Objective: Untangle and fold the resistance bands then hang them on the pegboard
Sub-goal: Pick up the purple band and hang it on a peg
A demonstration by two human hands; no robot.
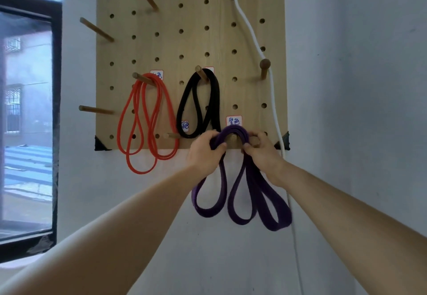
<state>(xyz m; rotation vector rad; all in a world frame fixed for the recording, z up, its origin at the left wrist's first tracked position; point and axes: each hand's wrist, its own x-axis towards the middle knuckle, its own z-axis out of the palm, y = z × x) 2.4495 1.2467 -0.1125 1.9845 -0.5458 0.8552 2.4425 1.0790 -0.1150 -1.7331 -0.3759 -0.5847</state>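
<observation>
- The purple band (233,132), folded into several layers, arches over a short wooden peg (232,139) in the bottom row of the pegboard (180,40). Its long loops hang down past the board's lower edge in front of the wall (346,110).
- The left hand (203,154) grips the left side of the arch, with the fingers (209,136) curled over the layers and the thumb pressed in from below.
- The right hand (262,154) pinches the right side of the arch between its thumb and bent fingers (262,136), just beside the peg.
- A small white label (234,121) with blue handwriting is stuck on the board just above the arch.
- The black band (213,100) hangs folded from a peg higher up, just left of the purple one. Its lowest loop ends near the left hand.
- The red band (149,77), thin and folded into several loops, hangs from a peg further left and reaches below the board's edge.
- Other pegs stand bare across the board.
- A white cable (254,38) runs down the right side of the board and on down the wall behind the right forearm.
- A dark-framed window (27,110) lies to the left.
</observation>
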